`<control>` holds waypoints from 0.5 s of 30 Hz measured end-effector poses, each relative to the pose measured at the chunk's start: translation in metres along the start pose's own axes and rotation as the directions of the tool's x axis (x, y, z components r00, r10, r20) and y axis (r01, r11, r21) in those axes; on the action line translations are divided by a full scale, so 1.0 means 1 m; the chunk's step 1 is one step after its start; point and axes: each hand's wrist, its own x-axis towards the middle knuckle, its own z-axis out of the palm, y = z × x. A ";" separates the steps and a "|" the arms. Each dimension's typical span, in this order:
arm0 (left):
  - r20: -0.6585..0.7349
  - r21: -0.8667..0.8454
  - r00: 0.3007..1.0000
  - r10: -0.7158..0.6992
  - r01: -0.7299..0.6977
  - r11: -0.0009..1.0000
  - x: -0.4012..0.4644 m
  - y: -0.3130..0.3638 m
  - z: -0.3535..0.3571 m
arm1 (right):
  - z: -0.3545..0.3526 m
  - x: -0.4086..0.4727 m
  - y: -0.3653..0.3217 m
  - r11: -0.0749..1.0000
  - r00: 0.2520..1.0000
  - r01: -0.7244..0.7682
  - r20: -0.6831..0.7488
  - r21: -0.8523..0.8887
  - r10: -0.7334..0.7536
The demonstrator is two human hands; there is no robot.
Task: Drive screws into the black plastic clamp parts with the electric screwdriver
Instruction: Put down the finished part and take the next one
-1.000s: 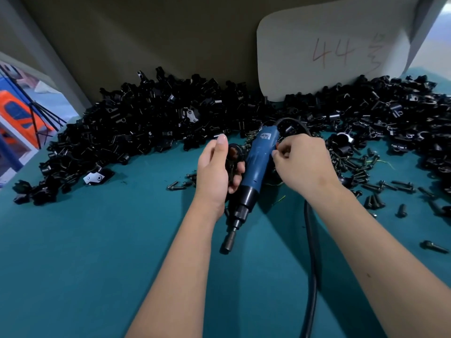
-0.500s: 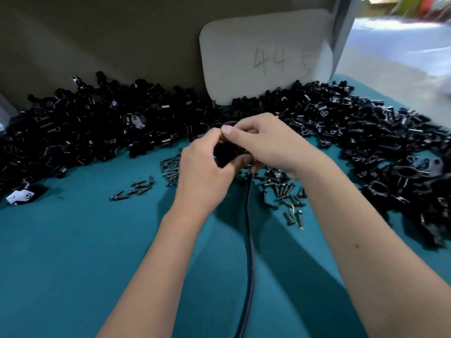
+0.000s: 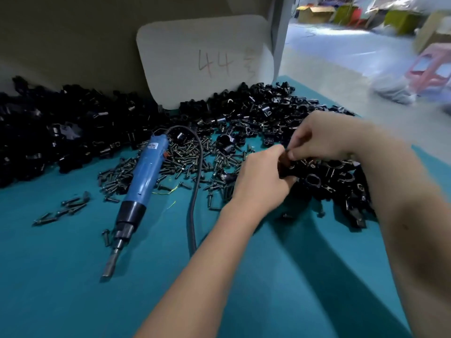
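Spreading beneath both hands, a teal cloth-covered table (image 3: 73,301), long heap of black plastic clamp parts (image 3: 73,132) behind, blue electric screwdriver (image 3: 144,176) lying left, left hand (image 3: 261,179) and right hand (image 3: 322,137) together pinching one small black clamp piece (image 3: 284,163), loose dark metal screws (image 3: 185,157) left.

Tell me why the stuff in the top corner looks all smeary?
In the head view, the floor and boxes beyond the table are motion-blurred; both hands, left hand and right hand, are slightly soft too, while the blue screwdriver stays fairly sharp.
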 end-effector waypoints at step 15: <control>-0.201 -0.347 0.917 -0.346 0.263 0.900 0.022 0.005 0.000 | 0.016 0.024 -0.024 0.995 0.917 -0.098 -0.390 -0.010 0.086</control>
